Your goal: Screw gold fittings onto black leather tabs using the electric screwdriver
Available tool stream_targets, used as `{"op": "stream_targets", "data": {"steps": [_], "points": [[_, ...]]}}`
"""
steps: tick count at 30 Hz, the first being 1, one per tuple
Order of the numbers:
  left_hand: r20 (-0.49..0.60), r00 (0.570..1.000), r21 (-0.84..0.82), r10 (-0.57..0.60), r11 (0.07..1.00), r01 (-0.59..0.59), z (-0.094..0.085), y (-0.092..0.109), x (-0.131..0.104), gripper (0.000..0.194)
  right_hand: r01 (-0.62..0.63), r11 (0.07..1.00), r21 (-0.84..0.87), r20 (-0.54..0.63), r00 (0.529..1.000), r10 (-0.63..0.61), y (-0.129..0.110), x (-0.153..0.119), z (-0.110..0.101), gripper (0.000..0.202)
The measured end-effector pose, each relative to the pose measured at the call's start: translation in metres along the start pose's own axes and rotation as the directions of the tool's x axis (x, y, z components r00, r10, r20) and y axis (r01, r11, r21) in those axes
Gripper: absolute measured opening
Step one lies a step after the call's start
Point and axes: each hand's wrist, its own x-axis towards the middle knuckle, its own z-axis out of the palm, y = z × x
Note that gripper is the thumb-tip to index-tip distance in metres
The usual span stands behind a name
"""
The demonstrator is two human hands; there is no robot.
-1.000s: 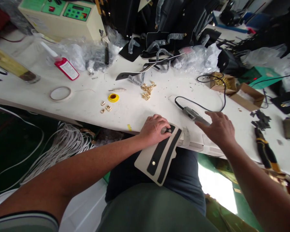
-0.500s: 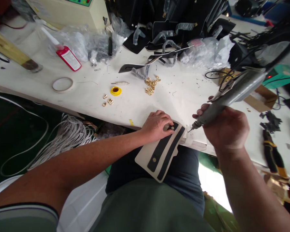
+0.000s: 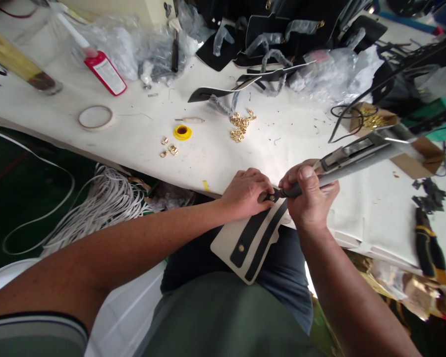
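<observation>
My left hand (image 3: 247, 195) is closed on the upper end of a beige panel (image 3: 223, 241) with black strips, its thumb and fingertips near a round metal fastener (image 3: 272, 198). A second fastener (image 3: 241, 248) shows at the lower end of the same strip. The panel rests across the table edge and over my lap. In my right hand (image 3: 312, 198) is a grey power screwdriver (image 3: 360, 163) with a lever, fingers wrapped round its front. Its nose points left and meets the strip beside the upper fastener; the tip itself is hidden.
Gold metal fittings (image 3: 241, 126) lie in a heap on the white table, near a yellow ring (image 3: 182, 132) and a tape roll (image 3: 95, 118). A red glue bottle (image 3: 106, 73) and black leather pieces (image 3: 223, 52) lie behind. Pliers (image 3: 429, 245) sit at the right.
My right hand has brought the screwdriver left and onto the panel near the left fingertips; before, its tip was apart from the panel. The left hand keeps its grip.
</observation>
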Motion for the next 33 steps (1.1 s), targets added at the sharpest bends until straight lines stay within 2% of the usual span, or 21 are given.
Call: {"op": "stream_targets", "data": {"steps": [10,19,24,33], "points": [[-0.009,1.000,0.011,0.011,1.000,-0.011,0.0018,-0.0015,-0.0006,0.023,0.005,1.000,-0.025,0.003,1.000,-0.005,0.0080,-0.0029,-0.0015,0.046],[0.004,1.000,0.004,-0.007,1.000,0.007,-0.0006,0.0007,0.0000,0.022,0.059,0.998,-0.024,0.066,0.996,-0.058,0.0083,-0.0046,-0.0020,0.046],[0.015,1.000,-0.006,-0.021,1.000,0.021,-0.0018,0.0027,0.0007,0.019,0.048,0.996,-0.072,0.087,0.995,-0.042,0.0069,-0.0056,-0.0038,0.046],[0.026,0.999,-0.004,-0.020,1.000,0.020,-0.0019,0.0025,0.0008,0.020,0.060,0.997,-0.054,0.049,0.997,-0.057,0.0068,-0.0079,-0.0032,0.049]]}}
